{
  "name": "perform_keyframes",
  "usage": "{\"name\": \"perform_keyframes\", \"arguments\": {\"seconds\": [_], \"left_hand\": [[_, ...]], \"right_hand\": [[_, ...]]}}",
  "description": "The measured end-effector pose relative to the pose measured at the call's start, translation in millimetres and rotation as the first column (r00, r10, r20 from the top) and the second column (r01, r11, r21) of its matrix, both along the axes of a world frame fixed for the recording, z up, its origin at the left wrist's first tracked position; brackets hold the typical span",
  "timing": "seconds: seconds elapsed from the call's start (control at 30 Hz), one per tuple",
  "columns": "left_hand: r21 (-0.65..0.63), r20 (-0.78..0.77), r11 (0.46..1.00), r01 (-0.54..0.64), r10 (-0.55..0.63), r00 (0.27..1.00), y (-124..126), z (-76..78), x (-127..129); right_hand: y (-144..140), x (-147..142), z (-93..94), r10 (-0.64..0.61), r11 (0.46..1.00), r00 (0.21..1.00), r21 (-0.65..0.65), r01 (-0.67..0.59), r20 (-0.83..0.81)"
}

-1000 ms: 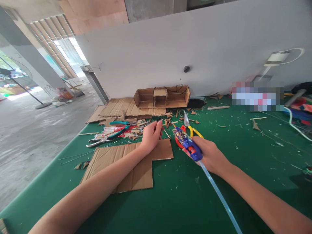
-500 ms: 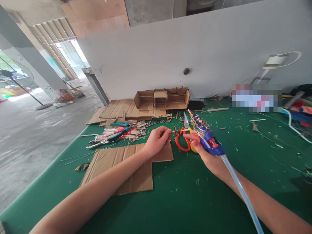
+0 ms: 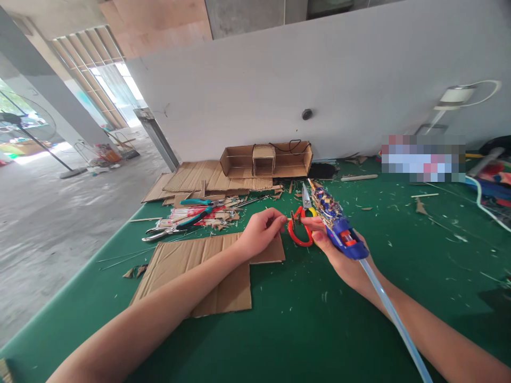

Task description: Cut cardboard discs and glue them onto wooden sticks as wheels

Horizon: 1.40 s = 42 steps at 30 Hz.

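Two hands meet over the middle of the green worktop (image 3: 303,330), each with something pinched or gripped. Farthest left lies a heap of pliers (image 3: 175,226) with teal handles among red-and-white scraps, and nearer the person a notched cardboard sheet (image 3: 199,271) lies flat. The left hand (image 3: 259,234) hovers above that sheet's far right corner, forearm running in from the lower left, wrist bent slightly down. Its grip is nearly closed: thumb and forefinger pinch one end of a thin wooden stick (image 3: 290,219), a short pale sliver carrying small brown cardboard discs that stand on edge; the discs are too small to count. The stick lies roughly level between the two hands, just above the red handle of the scissors (image 3: 300,226), which rest on the worktop with blades pointing away. The right hand (image 3: 339,255) comes in from the lower right, palm turned left, fingers wrapped around a blue glue gun (image 3: 337,226). Its barrel is crusted with dried glue and scraps, has an orange trigger part, and slants up and away from the person, nozzle pointing toward the wall. A clear glue rod (image 3: 395,319) trails from its back along the forearm. The forefinger reaches toward the stick's other end; whether it touches is unclear.
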<state>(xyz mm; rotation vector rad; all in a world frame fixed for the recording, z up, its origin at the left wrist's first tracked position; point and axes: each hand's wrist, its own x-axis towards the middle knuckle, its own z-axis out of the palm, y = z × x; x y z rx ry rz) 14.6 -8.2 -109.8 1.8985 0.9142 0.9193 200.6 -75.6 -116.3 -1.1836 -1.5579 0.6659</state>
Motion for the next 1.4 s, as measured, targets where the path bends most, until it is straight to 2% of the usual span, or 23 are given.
{"name": "perform_keyframes", "arguments": {"seconds": [0.1,0.3,0.57,0.93,1.1,1.23,1.4], "left_hand": [[0.048,-0.046,0.999,0.011,-0.009,0.999,-1.7,1.6,-0.5],[0.142,-0.152,0.988,0.058,-0.036,0.988,-3.6,3.1,-0.3],[0.215,-0.192,0.973,0.086,-0.044,0.98,-3.7,0.4,-1.3],[0.231,-0.24,0.963,0.14,-0.083,0.967,-3.9,-1.5,-3.0],[0.221,-0.265,0.963,0.153,-0.092,0.96,-3.7,-1.3,-2.7],[0.25,-0.318,0.957,0.15,-0.065,0.946,-4.5,-0.8,-2.2],[0.385,-0.42,0.909,0.158,0.02,0.907,-4.7,-1.7,-2.7]], "right_hand": [[-0.2,-0.1,-0.1,0.015,1.0,1.0,-0.018,-0.015,-0.017],[-0.2,1.6,-4.0,0.039,0.999,0.999,0.033,-0.039,0.003],[0.2,2.2,-2.3,0.041,0.999,0.999,0.028,-0.042,0.036],[-0.3,1.4,-1.4,0.011,1.0,0.999,0.003,-0.011,0.049],[-0.2,-2.1,-0.7,-0.014,1.0,1.0,-0.014,0.014,-0.003],[-0.7,-4.4,-1.9,-0.021,0.999,0.999,-0.048,0.019,-0.05],[0.8,-5.9,-5.3,-0.009,0.997,0.996,-0.082,0.002,-0.084]]}}
